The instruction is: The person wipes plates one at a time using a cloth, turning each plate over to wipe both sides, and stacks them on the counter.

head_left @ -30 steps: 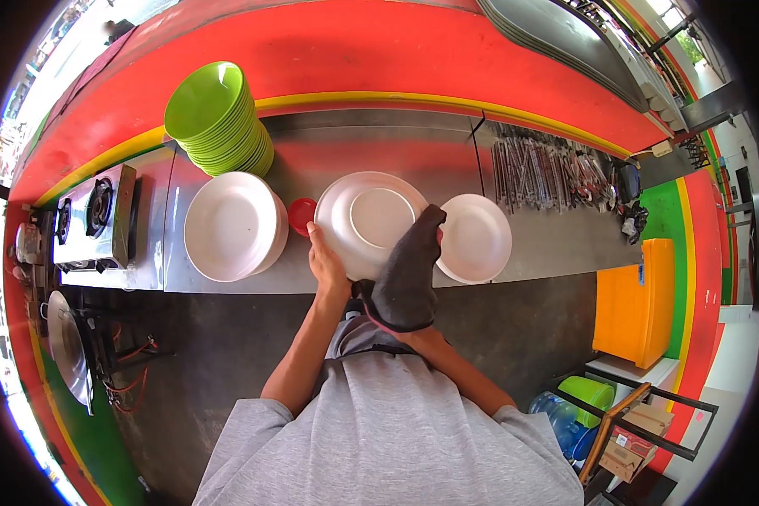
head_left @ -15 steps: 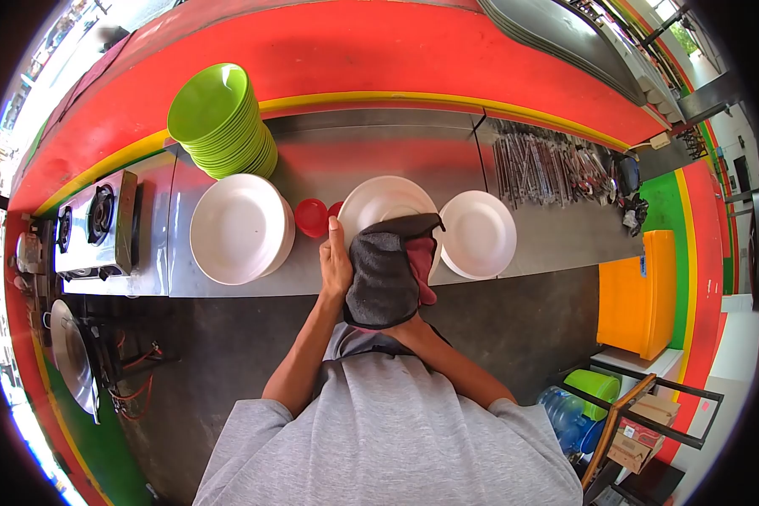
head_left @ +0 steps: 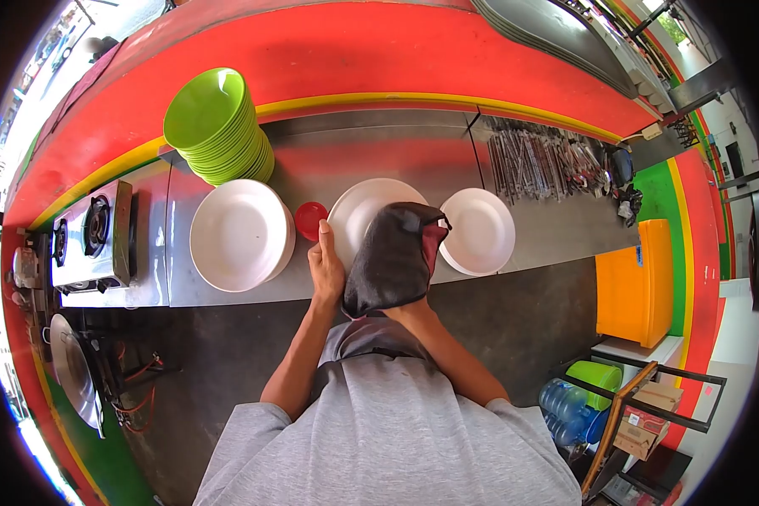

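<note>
My left hand [head_left: 325, 268] grips the left rim of a white plate [head_left: 367, 207], thumb up along its edge. A dark cloth [head_left: 388, 257] with a maroon underside lies over the plate's right part and covers most of my right hand [head_left: 406, 309]; its fingers are hidden. Left of the plate sits a red cup [head_left: 310, 218], and farther left a stack of white bowls [head_left: 240, 236]. Another stack of white plates [head_left: 477, 232] stands just to the right.
Green bowls [head_left: 219, 126] are stacked at the back left of the steel counter [head_left: 312, 152], near a gas stove [head_left: 97, 232]. Wrapped cutlery [head_left: 540, 160] lies at the right. An orange bin [head_left: 632, 291] stands beyond the counter's right end.
The cloth has swept from the plate's right side across its front, its folds shifting. The held plate's inner ring, visible earlier, is now covered. My left hand keeps its grip.
</note>
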The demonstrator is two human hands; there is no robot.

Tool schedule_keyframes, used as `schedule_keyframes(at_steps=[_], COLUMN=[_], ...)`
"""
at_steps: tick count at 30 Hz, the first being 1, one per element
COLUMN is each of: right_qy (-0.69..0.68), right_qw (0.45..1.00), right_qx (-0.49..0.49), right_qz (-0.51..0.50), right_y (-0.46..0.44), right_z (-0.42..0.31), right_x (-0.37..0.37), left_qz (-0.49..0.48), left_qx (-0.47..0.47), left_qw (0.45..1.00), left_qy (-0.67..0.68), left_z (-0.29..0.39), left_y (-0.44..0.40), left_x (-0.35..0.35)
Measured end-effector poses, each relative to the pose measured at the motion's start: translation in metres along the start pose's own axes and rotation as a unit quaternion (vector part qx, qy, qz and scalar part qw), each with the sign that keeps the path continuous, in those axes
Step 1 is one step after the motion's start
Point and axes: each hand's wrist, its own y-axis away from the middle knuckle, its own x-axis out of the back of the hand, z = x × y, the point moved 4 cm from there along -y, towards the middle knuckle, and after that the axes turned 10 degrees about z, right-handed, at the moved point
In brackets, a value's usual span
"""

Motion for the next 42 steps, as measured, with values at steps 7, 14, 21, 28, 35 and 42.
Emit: schedule_keyframes(at_steps=[7, 14, 21, 28, 35, 42], right_qy=[0.082, 0.093, 0.081, -0.005, -0.024, -0.469], right_qw=[0.994, 0.948, 0.989, 0.948, 0.961, 0.696], right_qx=[0.041, -0.224, -0.124, -0.319, -0.261, -0.474], right_qz=[-0.064, -0.207, -0.012, -0.001, 0.087, 0.267], right_y=[0.042, -0.035, 0.037, 0.013, 0.012, 0.112], right_z=[-0.019, 0.0, 0.036, 0.045, 0.059, 0.095], right_x=[-0.003, -0.009, -0.016, 0.013, 0.034, 0.027], left_qz=[0.03, -0.016, -0.036, -0.071, -0.065, -0.062], left_qx=[-0.001, -0.085, -0.058, -0.003, 0.071, 0.139], left_qw=[0.999, 0.993, 0.995, 0.997, 0.993, 0.977], left_qy=[-0.021, -0.083, -0.072, -0.033, 0.067, 0.149], left_z=[-0.002, 0.032, 0.021, 0.009, -0.001, 0.038], left_y=[0.004, 0.012, 0.01, 0.002, -0.002, 0.015], left_x=[-0.001, -0.003, 0.005, 0.014, 0.01, -0.006])
